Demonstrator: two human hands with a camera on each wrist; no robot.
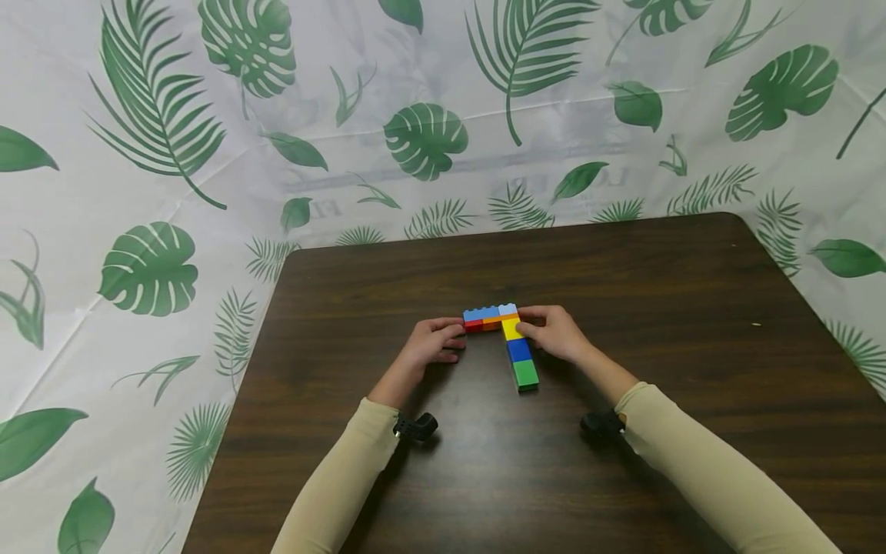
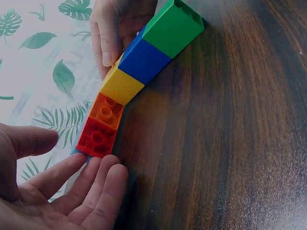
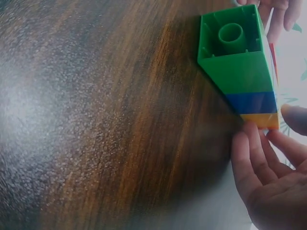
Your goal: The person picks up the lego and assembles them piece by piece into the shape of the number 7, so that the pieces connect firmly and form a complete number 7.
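Observation:
An L-shaped build of toy building bricks lies on the dark wooden table [image 1: 664, 308]. Its long leg joins a green brick [image 1: 526, 373], a blue brick [image 1: 518, 350] and a yellow brick [image 1: 510, 329]. The other leg has a light blue top [image 1: 482, 314] over an orange brick [image 2: 106, 110] and a red brick [image 2: 98, 138]. My left hand [image 1: 432, 340] touches the red end with its fingertips, its thumb held away. My right hand [image 1: 556, 332] pinches the build at the yellow brick, thumb on one face and fingers behind.
A white sheet [image 1: 429, 77] printed with green leaves hangs behind and left of the table. Black wrist straps [image 1: 417, 426] sit over both pale sleeves. The table's back edge runs a little way beyond the bricks.

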